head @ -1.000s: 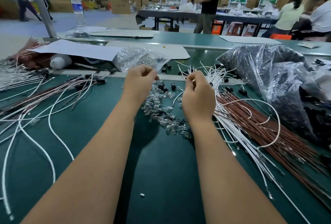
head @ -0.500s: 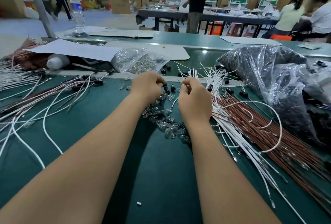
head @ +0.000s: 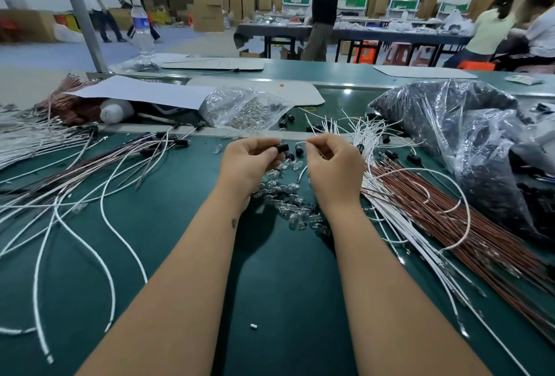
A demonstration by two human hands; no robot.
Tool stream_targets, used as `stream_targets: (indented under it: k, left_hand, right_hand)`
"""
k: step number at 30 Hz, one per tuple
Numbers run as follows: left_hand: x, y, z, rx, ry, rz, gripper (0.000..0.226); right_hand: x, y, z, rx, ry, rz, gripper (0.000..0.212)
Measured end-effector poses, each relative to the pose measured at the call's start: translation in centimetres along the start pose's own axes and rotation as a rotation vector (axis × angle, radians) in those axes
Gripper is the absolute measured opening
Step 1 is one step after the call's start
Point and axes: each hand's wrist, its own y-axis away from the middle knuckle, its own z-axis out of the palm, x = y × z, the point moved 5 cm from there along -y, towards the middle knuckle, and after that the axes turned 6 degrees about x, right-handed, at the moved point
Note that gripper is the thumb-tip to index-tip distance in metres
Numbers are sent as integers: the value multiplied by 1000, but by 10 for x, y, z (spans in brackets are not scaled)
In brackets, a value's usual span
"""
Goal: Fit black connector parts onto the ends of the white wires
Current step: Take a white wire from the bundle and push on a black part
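Toward the far edge of the green surface (head: 186, 255), our left hand (head: 249, 162) pinches a black connector (head: 282, 147) in its grip, open end facing right. Just beside it, our right hand (head: 332, 162) pinches the white wire (head: 301, 143) near its tip. We judge we are mid-fitting: next, line up the tip and push it in.

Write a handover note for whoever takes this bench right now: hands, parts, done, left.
Left hand: grip pinches a black connector above the green table.
Right hand: pinches a white wire near its tip, aimed at the connector; a gap remains.
Loose white wires lie right, beside the brown wires; spare connectors behind.
Done: wires with connectors fitted lie left.
Left: seat this one, then the right pile.
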Motion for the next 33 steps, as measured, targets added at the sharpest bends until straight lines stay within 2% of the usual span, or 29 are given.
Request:
stream_targets:
  k: [4, 12, 16, 22, 25, 29, 33]
  left_hand:
    - [2, 3, 2, -45, 100, -36, 16]
    - [4, 5, 2, -42, 125, -40, 16]
    - [3, 4, 0, -16, 174, -44, 14]
    - [4, 3, -3, -39, 201, -37, 15]
    - [4, 5, -2, -68, 170, -19, 22]
    - [4, 4, -4, -33, 109, 9, 16]
    - [5, 4, -3, 9, -67, 118, 16]
  right_hand:
    - [-1, 1, 2, -16, -2, -3, 9]
    - [-3, 3, 7, -79, 58, -43, 7]
    - [-8, 6, 13, -153, 120, -133, 13]
    - [-14, 6, 13, -123, 126, -219, 12]
    - [-12, 5, 15, -142, 104, -192, 12]
    - [-15, 7, 18, -169, 60, -191, 12]
    - [-14, 5, 18, -179, 70, -185, 11]
